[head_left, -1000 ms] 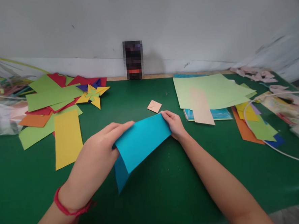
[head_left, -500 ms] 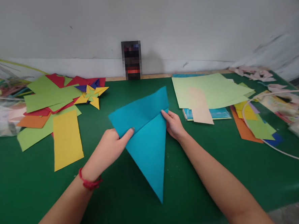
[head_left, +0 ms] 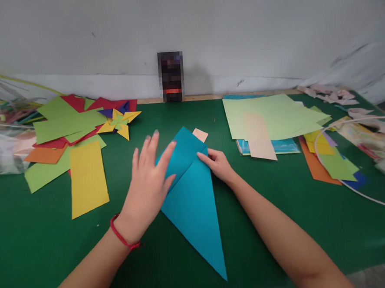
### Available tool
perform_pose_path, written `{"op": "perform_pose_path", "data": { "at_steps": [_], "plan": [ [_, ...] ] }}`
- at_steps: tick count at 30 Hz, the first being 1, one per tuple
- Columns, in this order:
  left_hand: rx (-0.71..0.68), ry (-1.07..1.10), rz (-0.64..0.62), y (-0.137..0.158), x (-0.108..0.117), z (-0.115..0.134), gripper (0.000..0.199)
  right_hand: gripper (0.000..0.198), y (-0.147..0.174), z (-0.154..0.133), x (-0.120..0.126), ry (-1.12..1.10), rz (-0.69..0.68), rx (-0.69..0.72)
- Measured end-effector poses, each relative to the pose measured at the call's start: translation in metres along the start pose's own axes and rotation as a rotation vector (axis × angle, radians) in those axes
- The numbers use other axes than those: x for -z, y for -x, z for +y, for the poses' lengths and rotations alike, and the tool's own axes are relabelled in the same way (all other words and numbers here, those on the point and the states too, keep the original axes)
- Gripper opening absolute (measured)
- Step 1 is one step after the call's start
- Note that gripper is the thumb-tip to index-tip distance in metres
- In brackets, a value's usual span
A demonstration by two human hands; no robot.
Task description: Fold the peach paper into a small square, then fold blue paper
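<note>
A folded sheet of blue paper (head_left: 196, 204) lies over the green table in front of me, its long point toward me. A crease line crosses its upper part, where a flap is folded. My right hand (head_left: 218, 163) pinches the right edge near that crease, thumb on top. My left hand (head_left: 150, 175) is over the paper's left side with its fingers spread, hiding part of that edge. Whether it touches the paper I cannot tell. Just beyond the blue paper a small pale pink paper piece (head_left: 200, 135) shows.
Left: green and red sheets, a yellow paper (head_left: 88, 180) and a folded yellow-and-purple star (head_left: 119, 121). Right: a pale green sheet (head_left: 275, 113) with a pink strip, coloured scraps (head_left: 333, 155) and a white hoop (head_left: 355, 190). A blurred dark upright object (head_left: 171, 75) leans at the wall.
My left hand has let go of the blue paper's edge and spread its fingers. The paper has come lower and turned, uncovering the small pink piece. My right hand keeps its pinch.
</note>
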State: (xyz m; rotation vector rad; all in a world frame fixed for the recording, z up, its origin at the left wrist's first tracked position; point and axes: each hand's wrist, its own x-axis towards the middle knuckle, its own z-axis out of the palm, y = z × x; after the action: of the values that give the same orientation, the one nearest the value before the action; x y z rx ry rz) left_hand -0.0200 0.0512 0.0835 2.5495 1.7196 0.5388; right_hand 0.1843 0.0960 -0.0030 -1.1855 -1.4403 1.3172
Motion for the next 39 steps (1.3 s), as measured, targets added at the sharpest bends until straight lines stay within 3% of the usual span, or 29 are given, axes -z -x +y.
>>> {"op": "perform_pose_path", "data": {
  "at_steps": [4, 8, 13, 17, 22, 26, 30, 35, 39],
  "plan": [
    [-0.056, 0.003, -0.07, 0.002, -0.009, 0.007, 0.056, 0.025, 0.008, -0.01, -0.009, -0.052, -0.249, -0.048],
    [-0.025, 0.03, -0.048, 0.001, -0.015, 0.007, 0.055, 0.027, 0.011, -0.019, -0.012, -0.101, -0.522, -0.118],
    [0.021, 0.157, -0.154, -0.001, -0.02, -0.004, 0.03, 0.03, 0.009, -0.027, -0.009, 0.022, -0.642, -0.112],
    [0.136, 0.234, -0.233, -0.001, -0.02, -0.008, 0.027, 0.033, 0.007, -0.032, -0.005, 0.282, -0.567, -0.079],
    [0.227, 0.275, -0.266, -0.001, -0.017, -0.011, 0.027, 0.029, 0.011, -0.052, 0.009, 0.387, -0.54, -0.101],
    [0.279, 0.287, -0.271, -0.001, -0.018, -0.018, 0.027, 0.029, 0.027, -0.084, 0.016, 0.524, -0.333, -0.077],
    [0.269, 0.347, -0.297, -0.003, -0.025, -0.022, 0.027, 0.025, 0.042, -0.1, 0.004, 0.542, -0.241, -0.005],
    [0.226, 0.421, -0.291, -0.007, -0.032, -0.023, 0.025, 0.023, 0.033, -0.07, -0.02, 0.643, -0.054, 0.111],
    [0.194, 0.545, -0.293, -0.012, -0.038, -0.028, 0.023, 0.022, 0.02, -0.037, -0.028, 0.655, -0.023, 0.156]
  ]
}}
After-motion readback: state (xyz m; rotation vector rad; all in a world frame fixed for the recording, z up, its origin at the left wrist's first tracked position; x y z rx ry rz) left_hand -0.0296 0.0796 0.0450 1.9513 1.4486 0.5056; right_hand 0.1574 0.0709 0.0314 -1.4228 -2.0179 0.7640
